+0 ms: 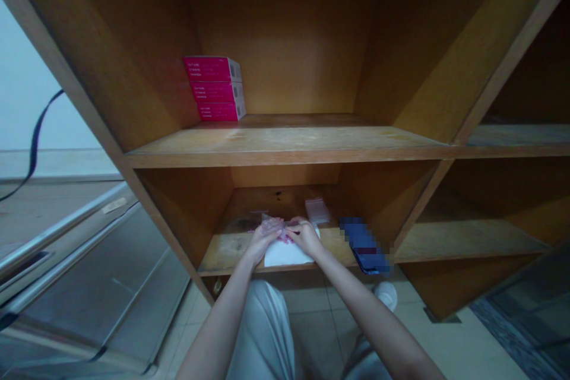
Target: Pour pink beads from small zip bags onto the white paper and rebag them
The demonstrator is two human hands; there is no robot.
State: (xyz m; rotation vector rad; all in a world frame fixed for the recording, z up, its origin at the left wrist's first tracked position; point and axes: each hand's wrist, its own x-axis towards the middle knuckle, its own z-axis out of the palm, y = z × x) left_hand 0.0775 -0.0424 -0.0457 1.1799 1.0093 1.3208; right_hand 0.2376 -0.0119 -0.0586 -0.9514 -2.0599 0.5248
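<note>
On the lower shelf, my left hand (262, 238) has its fingers closed on a small clear plastic bag (269, 224). Close beside it, my right hand (307, 237) bends inward with thumb and fingers pinched at the bag's side; what they hold is too small to make out. Small pink pieces (285, 239) show between the two hands, above a white sheet of paper (285, 256). A pale, flat plastic packet (317, 211) lies just behind my right hand.
A dark blue flat object (367, 249), partly pixelated, overhangs the shelf edge on the right. Three stacked pink boxes (217, 92) stand on the upper shelf (289, 141). A metal-framed clear panel (102, 291) stands left of the wooden cabinet, and my knees are below.
</note>
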